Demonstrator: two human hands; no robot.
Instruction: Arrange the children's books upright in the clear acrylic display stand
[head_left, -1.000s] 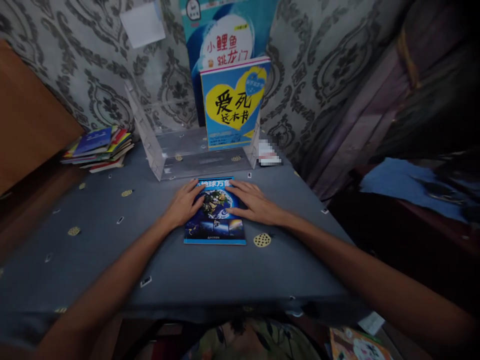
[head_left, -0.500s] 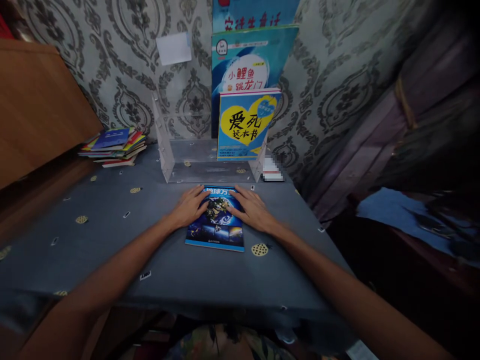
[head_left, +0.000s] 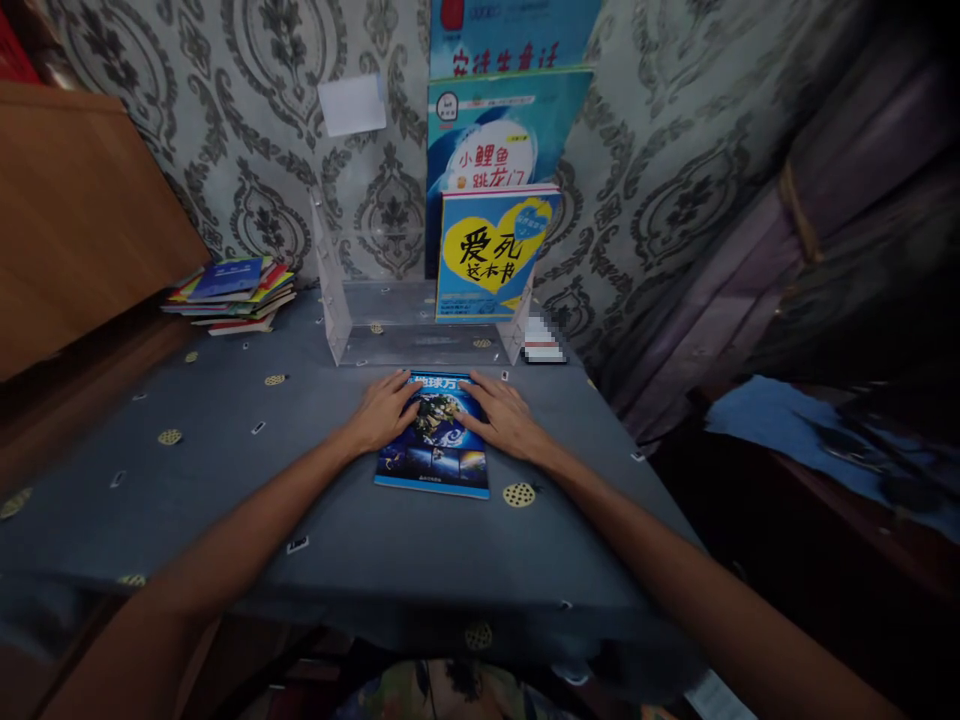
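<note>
A thin blue book (head_left: 439, 425) with a picture of the Earth on its cover lies flat on the table before me. My left hand (head_left: 382, 412) rests over the book's upper left edge, fingers stretched forward and thumb on the cover. On the opposite edge lies my right hand (head_left: 506, 415), also open, its thumb reaching over the Earth picture. Just beyond stands a clear acrylic book stand (head_left: 335, 305). In its right side a blue book with a yellow heart (head_left: 487, 250) leans upright, in front of a teal book (head_left: 480, 120) and a taller blue one (head_left: 510, 40).
A stack of books (head_left: 232, 285) sits at the back left beside a wooden panel (head_left: 90, 230). Right of the stand is a small pixelated item (head_left: 543, 342). A blue cloth (head_left: 780, 420) lies beyond the right edge of the patterned tablecloth (head_left: 390, 565).
The camera view has shifted slightly. Both hands stay in place on the book, and nothing else has visibly moved.
</note>
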